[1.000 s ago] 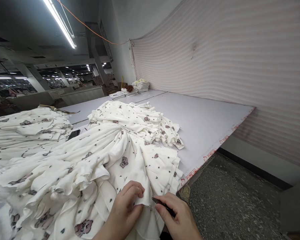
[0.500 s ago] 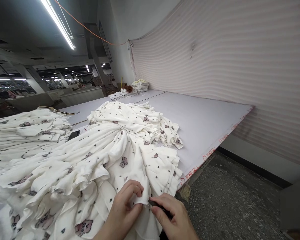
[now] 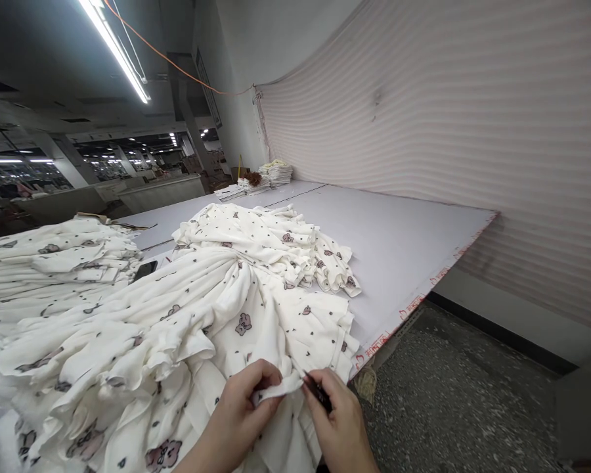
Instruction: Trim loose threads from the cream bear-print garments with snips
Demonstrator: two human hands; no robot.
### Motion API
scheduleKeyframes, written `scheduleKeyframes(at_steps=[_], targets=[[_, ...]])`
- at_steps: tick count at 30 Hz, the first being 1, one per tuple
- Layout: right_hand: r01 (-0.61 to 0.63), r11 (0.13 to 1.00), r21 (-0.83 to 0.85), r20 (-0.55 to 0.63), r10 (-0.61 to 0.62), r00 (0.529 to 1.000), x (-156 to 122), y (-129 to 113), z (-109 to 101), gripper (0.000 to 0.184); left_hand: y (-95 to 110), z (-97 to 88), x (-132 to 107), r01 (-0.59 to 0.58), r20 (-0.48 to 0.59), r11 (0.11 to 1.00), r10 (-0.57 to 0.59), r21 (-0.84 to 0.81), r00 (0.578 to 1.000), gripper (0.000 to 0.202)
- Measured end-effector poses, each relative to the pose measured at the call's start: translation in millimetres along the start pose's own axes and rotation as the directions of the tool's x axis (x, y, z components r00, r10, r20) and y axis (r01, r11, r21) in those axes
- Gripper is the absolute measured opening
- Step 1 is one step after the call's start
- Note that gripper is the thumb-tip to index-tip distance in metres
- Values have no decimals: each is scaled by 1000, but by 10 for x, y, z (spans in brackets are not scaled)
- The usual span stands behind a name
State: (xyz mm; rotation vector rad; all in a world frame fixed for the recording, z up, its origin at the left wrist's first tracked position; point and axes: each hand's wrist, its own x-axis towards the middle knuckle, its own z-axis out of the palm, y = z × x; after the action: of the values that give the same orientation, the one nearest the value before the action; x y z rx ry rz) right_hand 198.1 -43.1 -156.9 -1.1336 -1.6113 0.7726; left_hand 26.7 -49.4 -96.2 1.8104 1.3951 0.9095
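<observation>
White fabric (image 3: pixel 256 295) printed with mauve bears and small dark marks lies in a loose, folded heap before me. My left hand (image 3: pixel 249 410) pinches an edge of it between thumb and fingers, and a narrow strip of that edge stretches toward the right. Close beside, my right hand (image 3: pixel 337 414) is closed around small dark thread snips (image 3: pixel 318 392). Their pointed tip meets the end of the raised edge, near my right fingertips. Most of the snips' body is hidden in the palm.
Another pile of the same fabric (image 3: pixel 54 256) lies at left, with a dark phone (image 3: pixel 145 270) between the heaps. Stacked cut pieces (image 3: pixel 276 173) stand at the table's far end. The table's right edge (image 3: pixel 414 303) borders a speckled floor (image 3: pixel 453 387); a striped sheet (image 3: pixel 423 118) hangs behind.
My right hand has risen slightly, and the snips now point more steeply upward. The pinched fabric edge has been lifted and drawn out toward the right hand.
</observation>
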Motion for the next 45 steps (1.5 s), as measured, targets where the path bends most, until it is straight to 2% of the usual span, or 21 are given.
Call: scheduleKeyframes(at_steps=[1, 3, 5, 7, 10, 13, 16, 18, 21, 23, 25, 27, 31, 37, 42, 45], targets=[[-17, 1000, -4, -26, 17, 1000, 51, 6, -4, 17, 26, -12, 22, 117, 50, 991, -114, -72, 992, 7], [-54, 997, 46, -58, 56, 997, 131, 8, -14, 16, 68, -17, 58, 309, 123, 921, -288, -235, 950, 19], [-45, 988, 147, -55, 54, 997, 155, -4, -13, 17, 78, 0, 80, 387, 147, 834, -359, -394, 922, 27], [15, 977, 214, -61, -2, 998, 131, -22, 5, 21, 58, 26, 89, 389, 149, 782, -365, -486, 919, 31], [72, 980, 186, -63, -61, 996, 75, -45, 48, 17, 10, 57, 89, 358, 155, 810, -324, -465, 933, 29], [15, 990, 141, -38, -10, 999, 69, -50, 92, 20, 7, 78, 85, 349, 163, 851, -310, -392, 937, 29], [-4, 994, 108, -70, 12, 997, 112, -55, 126, 24, 70, 103, 88, 324, 152, 880, -289, -347, 945, 32], [-34, 989, 147, -87, 47, 995, 147, -61, 124, 26, 112, 127, 95, 319, 112, 891, -299, -321, 948, 30], [-105, 954, 280, -88, 134, 987, 163, -46, 64, 23, 99, 173, 105, 334, 19, 858, -356, -389, 934, 33], [-100, 940, 326, -77, 132, 988, 131, -6, 5, 24, 40, 204, 109, 327, 5, 809, -372, -488, 928, 35], [-54, 954, 296, -62, 76, 995, 77, 50, -35, 27, -26, 233, 111, 323, 24, 762, -375, -562, 927, 36], [-15, 975, 223, -42, 25, 999, 27, 102, -36, 24, -75, 258, 110, 316, 26, 750, -371, -581, 928, 36], [10, 990, 141, -40, -4, 999, 19, 139, 45, 23, -99, 286, 105, 296, -24, 843, -343, -450, 939, 38], [85, 996, 29, -30, -85, 996, 103, 88, 8, 23, 17, 217, 123, 304, 3, 884, -324, -355, 946, 34], [118, 991, -60, 14, -118, 993, 111, 82, -71, 21, 152, 164, 159, 382, 34, 857, -396, -345, 918, 29], [102, 994, -31, -2, -102, 995, 109, 115, -60, 22, 171, 159, 168, 423, 71, 827, -429, -371, 900, 31]])
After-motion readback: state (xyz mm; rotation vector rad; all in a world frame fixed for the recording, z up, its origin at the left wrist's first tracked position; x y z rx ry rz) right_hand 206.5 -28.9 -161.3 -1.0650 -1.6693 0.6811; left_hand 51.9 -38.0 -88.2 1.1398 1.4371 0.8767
